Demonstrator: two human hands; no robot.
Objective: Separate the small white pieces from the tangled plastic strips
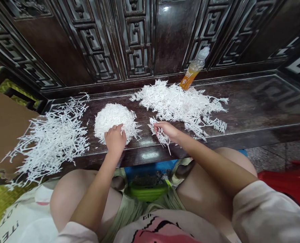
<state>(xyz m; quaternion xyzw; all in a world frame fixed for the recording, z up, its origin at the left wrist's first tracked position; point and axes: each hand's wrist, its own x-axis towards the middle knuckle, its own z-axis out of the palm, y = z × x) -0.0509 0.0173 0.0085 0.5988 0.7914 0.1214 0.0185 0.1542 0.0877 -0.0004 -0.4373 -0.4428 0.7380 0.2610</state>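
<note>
My right hand (pixel 166 130) is closed in a pinch on a white branched plastic sprig (pixel 162 137), whose bare stem hangs down over the bench edge. My left hand (pixel 115 137) rests on the near side of a rounded heap of small white pieces (pixel 115 114). Its thumb stands apart from the bent fingers, and the fingertips are partly hidden. Behind my right hand spreads a larger pile of white branched sprigs (pixel 175 99) with dense tips. Left of the heap lies a tangle of barer white stems (pixel 61 141).
The piles lie on a dark wooden bench (pixel 253 104) with a carved back. An orange drink bottle (pixel 190 74) stands tilted behind the right pile. Brown cardboard (pixel 8 128) lies at the left. A green object (pixel 147 192) is between my legs, and a red object (pixel 286 182) is at the right.
</note>
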